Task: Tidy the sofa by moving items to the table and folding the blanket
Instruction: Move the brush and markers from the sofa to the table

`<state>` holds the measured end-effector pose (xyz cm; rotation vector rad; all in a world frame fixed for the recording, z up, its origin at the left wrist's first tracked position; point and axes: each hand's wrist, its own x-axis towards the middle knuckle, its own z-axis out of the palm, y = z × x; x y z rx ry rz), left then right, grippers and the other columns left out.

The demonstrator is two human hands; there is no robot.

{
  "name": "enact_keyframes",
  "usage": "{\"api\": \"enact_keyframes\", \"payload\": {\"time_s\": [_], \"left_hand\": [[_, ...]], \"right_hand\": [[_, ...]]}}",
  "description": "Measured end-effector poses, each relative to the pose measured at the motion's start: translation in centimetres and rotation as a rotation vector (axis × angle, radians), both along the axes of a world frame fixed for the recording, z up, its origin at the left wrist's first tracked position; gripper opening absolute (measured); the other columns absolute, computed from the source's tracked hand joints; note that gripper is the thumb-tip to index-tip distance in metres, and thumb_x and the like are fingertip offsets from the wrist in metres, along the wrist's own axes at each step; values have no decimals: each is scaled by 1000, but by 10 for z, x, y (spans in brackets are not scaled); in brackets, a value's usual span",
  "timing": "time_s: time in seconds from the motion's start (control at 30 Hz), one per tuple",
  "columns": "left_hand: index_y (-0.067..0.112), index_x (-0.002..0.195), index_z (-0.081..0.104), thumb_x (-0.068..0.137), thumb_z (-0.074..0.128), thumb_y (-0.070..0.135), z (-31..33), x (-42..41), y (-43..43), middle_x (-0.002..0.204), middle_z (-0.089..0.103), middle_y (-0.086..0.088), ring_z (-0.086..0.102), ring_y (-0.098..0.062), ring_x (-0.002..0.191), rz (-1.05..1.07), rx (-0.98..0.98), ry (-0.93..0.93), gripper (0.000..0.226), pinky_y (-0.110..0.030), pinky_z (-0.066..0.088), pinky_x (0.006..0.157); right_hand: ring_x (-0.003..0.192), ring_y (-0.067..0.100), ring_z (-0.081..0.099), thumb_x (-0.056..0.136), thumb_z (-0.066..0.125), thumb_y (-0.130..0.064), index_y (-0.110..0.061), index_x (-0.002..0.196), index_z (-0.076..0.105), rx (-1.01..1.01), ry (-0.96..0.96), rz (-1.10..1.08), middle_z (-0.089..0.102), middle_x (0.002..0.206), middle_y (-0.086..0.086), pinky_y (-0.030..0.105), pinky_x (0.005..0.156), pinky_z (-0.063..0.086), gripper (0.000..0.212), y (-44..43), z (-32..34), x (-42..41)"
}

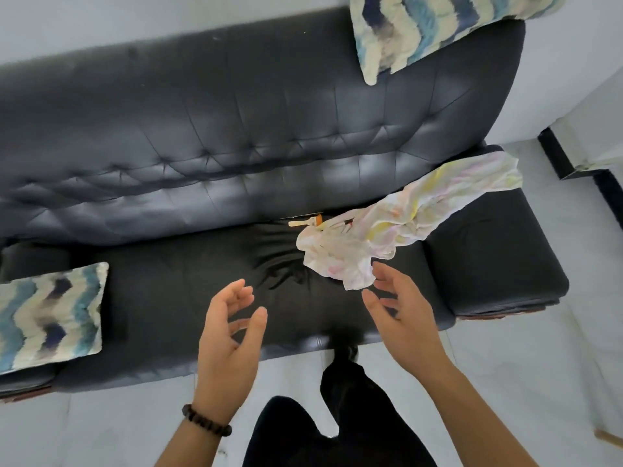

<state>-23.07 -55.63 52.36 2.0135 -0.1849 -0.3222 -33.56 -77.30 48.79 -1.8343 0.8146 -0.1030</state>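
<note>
Head view. A dark, button-tufted sofa [236,146] spans the frame and stands against a pale wall [101,21] on a light tiled floor [539,365]. One zigzag-patterned cushion [50,315] in blue, navy and cream lies at the left end of the seat, against the armrest. A second cushion [421,28] of the same pattern sits on top of the backrest at the right. The blanket [397,224], a thin white cloth with faint yellow and pink markings, lies crumpled on the right part of the seat, one end trailing up over the right armrest. Just behind its left edge, in the crease between seat and backrest, lies a small cream and orange object [305,222], too small to identify.

The left hand [232,335], with a dark beaded bracelet [205,421] at the wrist, hovers over the middle of the seat; its fingers [241,291] are spread, gently curved and hold nothing. The right hand [401,318] is likewise unclenched and empty. Its fingers [382,273] are apart and reach the lower edge of the blanket; whether they touch cannot be told. A dark-trousered leg [354,392] shows below.
</note>
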Motion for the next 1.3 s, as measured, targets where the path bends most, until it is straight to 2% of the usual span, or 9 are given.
{"api": "enact_keyframes", "payload": {"time_s": [0.13,0.27,0.53,0.63,0.77,0.93,1.13,1.23,1.3], "left_hand": [[16,130,50,91,63,12,-42,67,-48,123,58,8,54,-2,116,-75,89,45,41,-9,46,85],[18,131,49,91,63,15,-122,122,-82,126,56,11,52,1,117,-125,138,144,42,-10,47,86],[25,135,45,91,64,20,-387,220,-141,130,43,12,47,-1,116,-280,294,147,48,-28,49,93],[19,140,43,92,59,32,-481,249,-145,143,41,0,39,-19,131,-406,551,-60,52,-40,39,104],[26,154,23,96,35,57,-588,261,-113,164,8,3,3,-20,151,-608,1017,134,66,-53,8,119],[34,154,15,93,31,64,-628,269,-100,164,-1,9,-5,-14,150,-744,1117,180,69,-51,4,117],[33,156,5,96,32,50,-631,273,-100,163,-10,9,-11,-13,150,-847,1205,180,68,-52,4,117],[33,156,6,96,34,50,-634,272,-98,163,-9,9,-12,-13,150,-823,1178,150,68,-51,2,116],[32,155,13,95,35,48,-634,269,-95,164,-2,8,-7,-13,150,-797,1132,106,65,-51,3,116]], "right_hand": [[117,-2,53,95,61,-35,-37,137,47,-2,62,22,54,130,-18,11,86,45,44,-47,-32,64],[115,0,54,94,62,-35,-35,136,49,10,117,11,55,128,-19,21,93,48,43,-75,-94,114],[119,12,53,97,57,-32,-26,140,48,-173,291,118,52,135,-7,34,100,47,44,-107,-345,205],[130,24,45,98,53,-34,-20,144,44,-323,382,226,47,143,4,36,104,39,49,-106,-434,236],[132,34,42,97,48,-42,-21,153,30,-491,624,402,41,149,12,46,109,34,62,-85,-523,235],[80,26,62,85,40,-37,-25,134,56,-496,532,360,62,96,3,39,75,53,52,-35,-536,182],[96,14,63,90,53,-52,-37,118,61,-4,639,489,66,96,-10,30,87,49,33,-47,-496,183],[81,25,65,98,44,-46,-22,98,67,-266,506,324,66,81,0,34,72,53,33,-72,-504,219],[77,33,64,100,45,-36,-13,107,64,-435,426,150,63,88,8,37,67,51,30,-88,-517,245]]}}
